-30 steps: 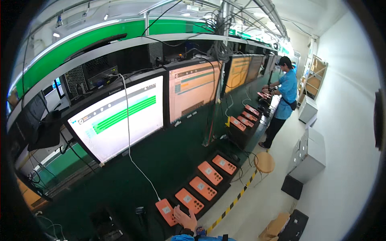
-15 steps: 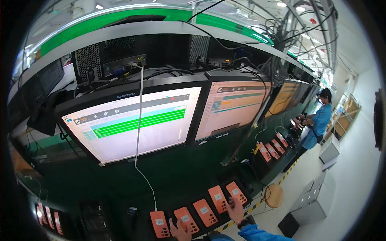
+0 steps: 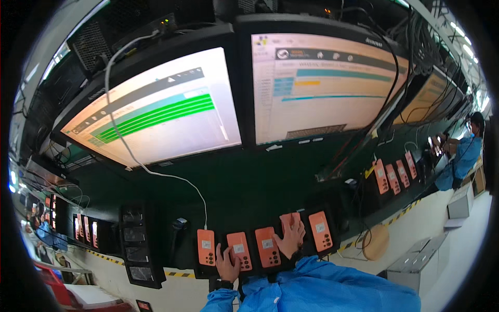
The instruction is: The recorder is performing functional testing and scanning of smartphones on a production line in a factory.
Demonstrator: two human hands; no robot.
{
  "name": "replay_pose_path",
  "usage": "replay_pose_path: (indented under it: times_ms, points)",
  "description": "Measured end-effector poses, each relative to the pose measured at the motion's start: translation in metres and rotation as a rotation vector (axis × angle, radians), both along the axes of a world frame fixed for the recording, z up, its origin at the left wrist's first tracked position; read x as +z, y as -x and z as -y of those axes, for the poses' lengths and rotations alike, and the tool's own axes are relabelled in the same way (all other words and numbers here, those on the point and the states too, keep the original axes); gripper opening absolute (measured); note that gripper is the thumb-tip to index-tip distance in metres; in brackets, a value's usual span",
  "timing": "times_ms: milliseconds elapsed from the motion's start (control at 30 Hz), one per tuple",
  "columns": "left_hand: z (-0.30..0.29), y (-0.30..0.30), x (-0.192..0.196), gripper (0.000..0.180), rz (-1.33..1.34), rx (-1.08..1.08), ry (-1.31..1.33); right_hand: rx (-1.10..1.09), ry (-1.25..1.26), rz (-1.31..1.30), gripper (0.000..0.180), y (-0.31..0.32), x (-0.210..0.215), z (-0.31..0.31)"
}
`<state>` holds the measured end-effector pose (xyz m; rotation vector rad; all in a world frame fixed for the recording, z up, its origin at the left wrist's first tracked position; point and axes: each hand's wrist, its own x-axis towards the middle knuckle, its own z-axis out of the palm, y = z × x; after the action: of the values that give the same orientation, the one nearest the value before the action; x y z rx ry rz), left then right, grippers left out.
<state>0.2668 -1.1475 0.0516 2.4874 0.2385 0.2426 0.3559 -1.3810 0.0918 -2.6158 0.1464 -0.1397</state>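
Observation:
Five coral-coloured phones lie back side up in a row along the near edge of the bench, each with dark round camera lenses. A white cable runs into the top of the leftmost phone (image 3: 206, 244). My left hand (image 3: 227, 268) is open between that phone and the second phone (image 3: 239, 249), its fingers apart and at the second one's left side. My right hand (image 3: 291, 238) lies with fingers spread over the fourth phone (image 3: 286, 221), hiding most of it. Between my hands is the third phone (image 3: 267, 245). To the right of my right hand lies the fifth phone (image 3: 319, 230).
Two lit monitors (image 3: 156, 109) (image 3: 327, 88) stand behind the phones, with the white cable (image 3: 156, 172) hanging across the left one. A black tray (image 3: 138, 255) is on the left. Further right lie more coral phones (image 3: 393, 176), near a co-worker (image 3: 464, 156) in blue. A round stool (image 3: 375, 243) stands beyond the bench edge.
The view has tipped down and shifted, so the phones sit higher in it. My right hand has moved from between the fourth and fifth phones onto the fourth. My left hand stays by the second phone.

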Motion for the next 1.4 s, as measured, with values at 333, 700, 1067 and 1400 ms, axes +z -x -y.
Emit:
replay_pose_path:
  times_ms: [333,700,1067,1400]
  points:
    - [0.039,-0.019,0.030,0.041,0.076,0.053,0.173,-0.037,-0.047,0.023,0.079,0.004,-0.021,0.026]
    - [0.049,-0.016,0.039,0.036,-0.089,-0.085,0.583,-0.102,-0.549,-0.123,0.062,0.005,-0.005,0.044]
    - [0.086,-0.028,0.054,0.048,-0.701,-0.444,1.445,0.052,-2.300,-0.333,0.076,-0.002,0.069,-0.010]
    - [0.047,-0.012,0.073,0.055,-0.731,-0.438,1.336,0.274,-2.379,-0.243,0.029,-0.023,0.008,0.002]
